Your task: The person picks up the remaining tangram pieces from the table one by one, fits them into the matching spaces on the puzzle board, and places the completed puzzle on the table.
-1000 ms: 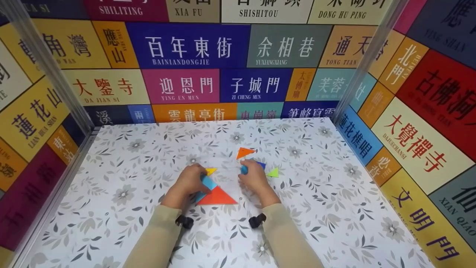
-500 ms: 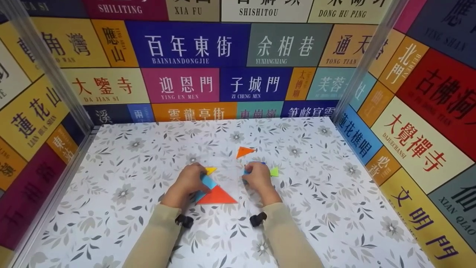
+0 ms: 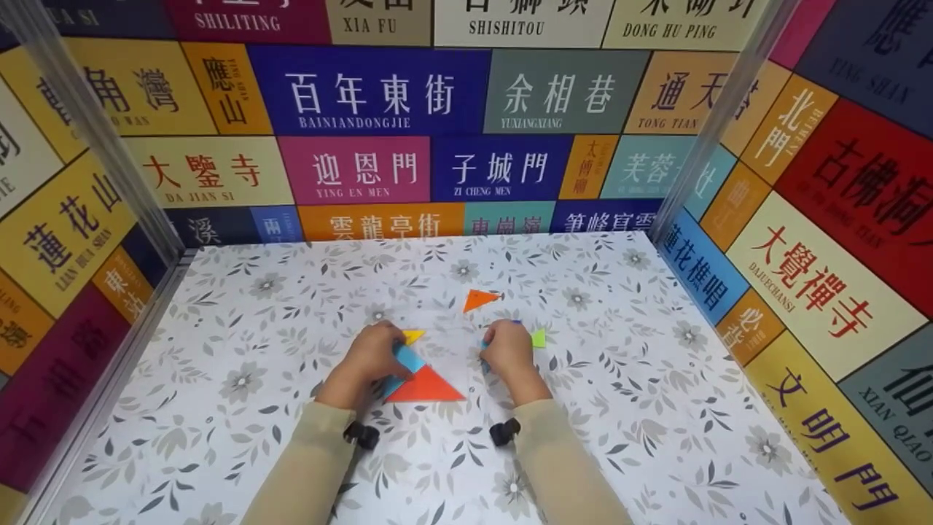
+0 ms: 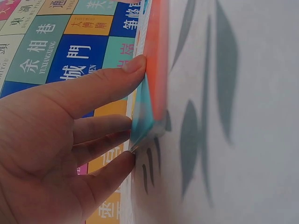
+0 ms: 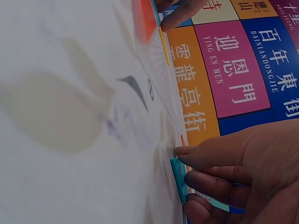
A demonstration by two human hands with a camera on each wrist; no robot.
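My two hands at work on flat coloured pieces, spread over the middle of a floral tabletop (image 3: 219, 313). My left hand (image 3: 373, 354), fingers extended rather than curled, rests on the light blue piece (image 3: 410, 357), slightly nearer the tabletop's left edge than its right; the thumb tip lies where this piece meets the red triangle (image 3: 425, 386), whose long side faces the near edge. A yellow triangle (image 3: 414, 336) shows at my fingertips. My right hand (image 3: 512, 350), farther toward the right edge, pinches a teal piece (image 5: 178, 179) between thumb and curled fingers; its outline is mostly covered. Past my knuckles, a sliver of a dark blue piece (image 3: 517, 321) shows on the far-edge side and a light green piece (image 3: 539, 339) on the right-edge side. An orange triangle (image 3: 479, 300) lies apart, nearest the far edge, before a wall (image 3: 379, 87) of lettered panels.
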